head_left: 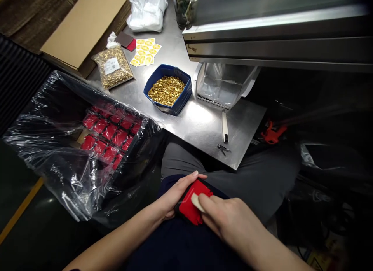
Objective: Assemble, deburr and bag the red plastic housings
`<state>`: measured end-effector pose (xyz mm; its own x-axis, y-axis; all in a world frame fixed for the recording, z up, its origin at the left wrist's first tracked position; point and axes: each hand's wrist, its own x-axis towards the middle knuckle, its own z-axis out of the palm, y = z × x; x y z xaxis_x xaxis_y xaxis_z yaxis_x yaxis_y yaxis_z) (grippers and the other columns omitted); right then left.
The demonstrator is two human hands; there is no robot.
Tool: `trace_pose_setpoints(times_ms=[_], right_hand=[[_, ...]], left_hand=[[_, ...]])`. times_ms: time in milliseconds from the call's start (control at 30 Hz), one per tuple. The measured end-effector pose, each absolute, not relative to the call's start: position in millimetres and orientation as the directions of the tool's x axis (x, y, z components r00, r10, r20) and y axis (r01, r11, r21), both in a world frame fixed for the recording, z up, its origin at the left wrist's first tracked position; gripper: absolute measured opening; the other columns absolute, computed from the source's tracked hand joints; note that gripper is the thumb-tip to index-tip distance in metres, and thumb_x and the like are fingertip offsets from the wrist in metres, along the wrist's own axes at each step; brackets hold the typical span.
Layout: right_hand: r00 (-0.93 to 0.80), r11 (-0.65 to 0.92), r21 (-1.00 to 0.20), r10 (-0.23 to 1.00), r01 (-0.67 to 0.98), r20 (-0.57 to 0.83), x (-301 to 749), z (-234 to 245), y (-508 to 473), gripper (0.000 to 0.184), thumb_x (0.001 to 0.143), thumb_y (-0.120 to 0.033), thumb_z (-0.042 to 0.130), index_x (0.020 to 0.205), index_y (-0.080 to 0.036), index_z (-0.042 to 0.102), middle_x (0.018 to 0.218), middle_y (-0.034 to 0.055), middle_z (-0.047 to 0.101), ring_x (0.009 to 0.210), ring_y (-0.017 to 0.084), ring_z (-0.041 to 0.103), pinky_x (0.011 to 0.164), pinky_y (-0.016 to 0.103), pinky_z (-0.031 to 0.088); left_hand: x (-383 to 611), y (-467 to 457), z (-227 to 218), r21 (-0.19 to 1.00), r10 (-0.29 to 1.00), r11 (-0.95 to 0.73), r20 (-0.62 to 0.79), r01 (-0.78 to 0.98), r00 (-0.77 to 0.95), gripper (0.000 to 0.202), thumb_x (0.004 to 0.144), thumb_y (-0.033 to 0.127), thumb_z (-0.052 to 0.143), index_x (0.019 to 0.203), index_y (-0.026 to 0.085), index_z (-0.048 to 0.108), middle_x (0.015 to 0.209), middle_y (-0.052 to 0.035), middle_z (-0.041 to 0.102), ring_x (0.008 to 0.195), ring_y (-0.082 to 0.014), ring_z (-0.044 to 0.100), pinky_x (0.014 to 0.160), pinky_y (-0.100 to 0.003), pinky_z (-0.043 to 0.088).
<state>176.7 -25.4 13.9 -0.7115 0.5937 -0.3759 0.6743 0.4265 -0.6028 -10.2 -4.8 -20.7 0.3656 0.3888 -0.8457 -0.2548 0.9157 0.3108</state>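
Observation:
In my lap is a flat red and black piece (188,207) with thin pale lines on its red face. My left hand (177,194) is closed around its left edge. Between the fingers of my right hand (229,214) is a small cream-coloured pad (197,203), pressed against the red face. Whether the pad is cloth, foam or something else, I cannot tell. On the table corner ahead lie a white-handled cutter (225,127) and small nail clippers (223,149).
A blue bin (186,98) of small gold metal parts stands on the steel table (177,125), near a bag of similar parts (115,69). To my left, a plastic-lined box (70,166) holds rows of red wrapped pieces (110,132). A clear tray (215,102) stands under a metal beam (262,49).

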Motion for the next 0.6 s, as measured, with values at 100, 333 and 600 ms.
trace_pose_setpoints(times_ms=[100, 333, 600], right_hand=[[-0.715, 0.427, -0.61, 0.597, 0.667, -0.364, 172, 15, -26, 0.014, 0.094, -0.017, 0.058, 0.104, -0.026, 0.054, 0.08, -0.0045, 0.069, 0.06, 0.018, 0.068, 0.048, 0.032, 0.028], [-0.354, 0.281, -0.61, 0.935, 0.74, 0.002, 200, 12, -17, 0.017, 0.1, -0.025, 0.055, 0.116, -0.023, 0.058, 0.082, -0.0011, 0.071, 0.062, 0.015, 0.069, 0.059, 0.025, 0.047], [-0.46, 0.009, -0.836, 0.839, 0.548, -0.292, 208, 8, -50, 0.016, 0.102, -0.023, 0.047, 0.117, -0.027, 0.051, 0.082, -0.0031, 0.065, 0.062, 0.012, 0.061, 0.061, 0.024, 0.046]], left_hand=[[-9, -4, -19, 0.308, 0.382, 0.919, -0.85, -0.247, 0.363, 0.054, 0.09, 0.06, 0.061, 0.123, 0.018, 0.068, 0.092, -0.0083, 0.073, 0.082, -0.0192, 0.067, 0.079, -0.03, 0.051], [-16, -5, -22, 0.23, 0.387, 0.901, -0.807, -0.367, 0.446, 0.052, 0.094, 0.058, 0.056, 0.128, 0.019, 0.064, 0.102, -0.012, 0.073, 0.083, -0.0218, 0.07, 0.079, -0.032, 0.054], [-21, -8, -28, 0.17, 0.384, 0.883, -0.796, -0.437, 0.468, 0.058, 0.096, 0.062, 0.046, 0.132, 0.018, 0.058, 0.1, -0.0177, 0.075, 0.085, -0.0281, 0.073, 0.079, -0.038, 0.054]])
